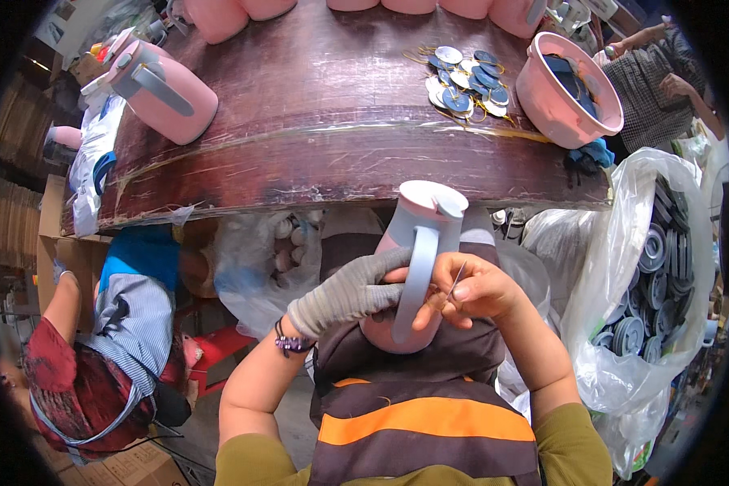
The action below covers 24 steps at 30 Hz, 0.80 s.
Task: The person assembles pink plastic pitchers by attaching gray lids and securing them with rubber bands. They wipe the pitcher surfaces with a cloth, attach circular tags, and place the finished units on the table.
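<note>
Gloved left hand (pixel 352 292); pinched right hand (pixel 479 290)

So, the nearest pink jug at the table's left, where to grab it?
Probably mid-length on the grey handle, from the person's side: the jug stands upright with that long bar turned toward the person, nothing in front of it, and the smooth, wide body offers less hold.

Smooth plastic jug (pixel 423 263), glossy table (pixel 324 105)

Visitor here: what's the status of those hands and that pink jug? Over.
Gloved left hand holding the grey handle. Bare right hand pinching a thin item. Pink jug in the lap. Table edge just beyond.
</note>
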Tool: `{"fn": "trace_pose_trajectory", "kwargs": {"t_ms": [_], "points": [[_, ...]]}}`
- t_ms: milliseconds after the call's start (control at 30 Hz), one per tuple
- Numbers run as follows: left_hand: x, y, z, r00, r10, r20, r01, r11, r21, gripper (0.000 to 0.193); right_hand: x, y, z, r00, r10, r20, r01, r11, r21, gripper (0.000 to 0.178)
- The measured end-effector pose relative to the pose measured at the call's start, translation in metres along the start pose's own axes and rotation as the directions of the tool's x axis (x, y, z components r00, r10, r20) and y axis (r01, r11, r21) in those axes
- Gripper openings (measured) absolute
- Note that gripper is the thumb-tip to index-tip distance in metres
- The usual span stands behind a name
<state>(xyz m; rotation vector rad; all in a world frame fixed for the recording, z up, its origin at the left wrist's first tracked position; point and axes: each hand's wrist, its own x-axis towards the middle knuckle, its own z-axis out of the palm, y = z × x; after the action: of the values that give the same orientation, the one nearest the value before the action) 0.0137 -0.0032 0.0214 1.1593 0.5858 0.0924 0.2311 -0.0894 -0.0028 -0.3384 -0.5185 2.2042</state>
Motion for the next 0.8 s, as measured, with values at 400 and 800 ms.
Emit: {"fn": "trace_pose_trajectory", "kwargs": {"t_ms": [400, 800], "points": [[0.003, -0.013, 0.008, 0.998, -0.047, -0.047, 0.037, 0.982, -0.187, 0.03, 0.001, 0.009, 0.009, 0.994, -0.101, 0.03, 0.104, 0.898, -0.428, 0.008], [-0.027, -0.017, 0.014, 0.863, 0.449, -0.229, -0.462, 0.522, -0.717, 0.024, -0.009, 0.014, 0.024, 0.892, -0.281, -0.354, 0.181, 0.94, -0.289, 0.011]]}}
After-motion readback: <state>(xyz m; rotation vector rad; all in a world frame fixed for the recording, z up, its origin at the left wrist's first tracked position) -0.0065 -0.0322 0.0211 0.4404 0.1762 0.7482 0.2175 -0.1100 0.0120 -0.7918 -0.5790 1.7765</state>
